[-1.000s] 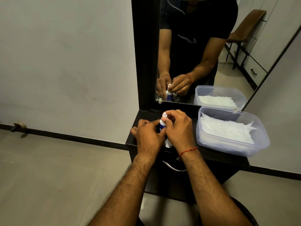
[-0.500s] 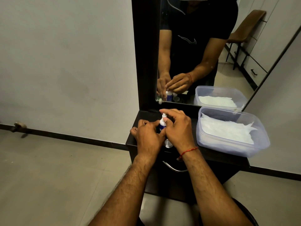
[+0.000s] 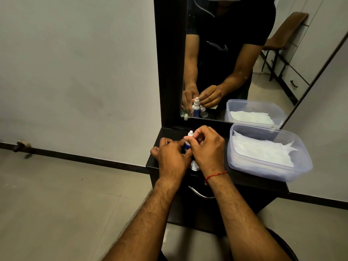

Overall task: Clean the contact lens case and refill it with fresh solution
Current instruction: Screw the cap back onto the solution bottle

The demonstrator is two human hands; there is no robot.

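A small solution bottle (image 3: 188, 145) with a blue body and white top stands on the black vanity top (image 3: 252, 178), close to the mirror. My left hand (image 3: 169, 157) grips its body from the left. My right hand (image 3: 206, 149) has curled fingers, and its thumb and fingertips pinch at the bottle's white top. A white part of the lens case (image 3: 194, 165) shows on the vanity between my wrists; the rest is hidden by my hands. The mirror (image 3: 226, 72) reflects the bottle, both hands and a small round piece beside it.
A clear plastic tub (image 3: 263, 171) holding white tissues sits on the right of the vanity, close to my right hand. A metal drawer handle (image 3: 199, 194) is below the top. A grey wall is to the left and tiled floor is below.
My right hand has shifted slightly up and to the right at the bottle's top, so more of the white tip shows. My left hand has kept its grip.
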